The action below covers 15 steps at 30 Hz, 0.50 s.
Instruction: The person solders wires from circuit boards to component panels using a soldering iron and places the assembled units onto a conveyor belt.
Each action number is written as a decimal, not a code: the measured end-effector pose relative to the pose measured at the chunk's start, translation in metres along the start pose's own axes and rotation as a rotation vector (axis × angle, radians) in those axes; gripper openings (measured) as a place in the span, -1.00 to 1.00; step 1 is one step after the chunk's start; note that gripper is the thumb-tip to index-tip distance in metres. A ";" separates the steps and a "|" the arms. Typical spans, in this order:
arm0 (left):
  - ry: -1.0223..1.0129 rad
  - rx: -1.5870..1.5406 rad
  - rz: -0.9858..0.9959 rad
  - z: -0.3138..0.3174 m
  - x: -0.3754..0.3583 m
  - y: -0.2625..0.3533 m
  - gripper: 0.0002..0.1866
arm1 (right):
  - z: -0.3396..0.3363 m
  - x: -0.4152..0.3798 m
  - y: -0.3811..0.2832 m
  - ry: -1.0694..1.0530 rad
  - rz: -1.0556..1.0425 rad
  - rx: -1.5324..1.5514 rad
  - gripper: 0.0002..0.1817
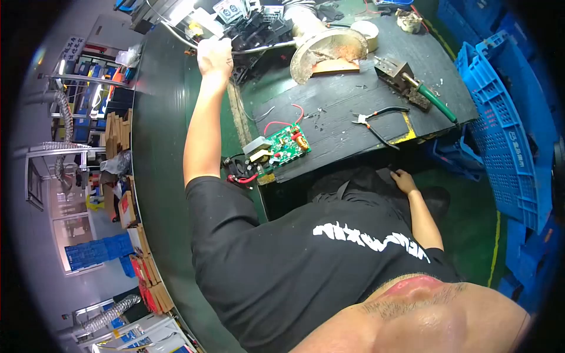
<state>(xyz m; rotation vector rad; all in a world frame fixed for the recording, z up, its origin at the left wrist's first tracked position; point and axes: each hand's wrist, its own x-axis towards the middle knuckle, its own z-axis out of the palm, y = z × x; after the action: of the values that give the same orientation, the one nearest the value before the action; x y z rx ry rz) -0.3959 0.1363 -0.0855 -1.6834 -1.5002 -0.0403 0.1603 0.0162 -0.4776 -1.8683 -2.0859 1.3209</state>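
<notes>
My left hand (215, 57) is raised over the far left of the bench, its fingers closed round a grey cable (265, 48) that shows on both sides of it. Just behind it lies a heap of black plastic parts (262, 28). Low beside my lap, my right hand (405, 181) rests against dark cloth with its fingers loosely stretched; nothing shows in it. A green circuit board (289, 145) with red wires lies at the near bench edge. Nippers (368, 120) with black and orange handles lie open to its right.
A green-handled soldering iron (432, 100) rests on a metal block at the bench's right. Beyond the board stands a crusted round dish (303, 62), with a tape roll (368, 32) behind. Blue crates (506, 141) are stacked at right; a dark conveyor belt (162, 153) runs along the left.
</notes>
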 end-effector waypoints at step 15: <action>-0.277 -1.878 -1.059 -0.095 -0.038 0.035 -0.76 | -0.111 -0.097 -0.057 -0.105 -0.179 -0.208 -0.65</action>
<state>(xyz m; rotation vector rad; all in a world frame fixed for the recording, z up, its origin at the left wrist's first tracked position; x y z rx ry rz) -0.3304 0.0524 -0.0651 -1.6481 -2.5989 -2.4687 0.2020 0.0013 -0.3262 -1.6625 -2.4634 1.2285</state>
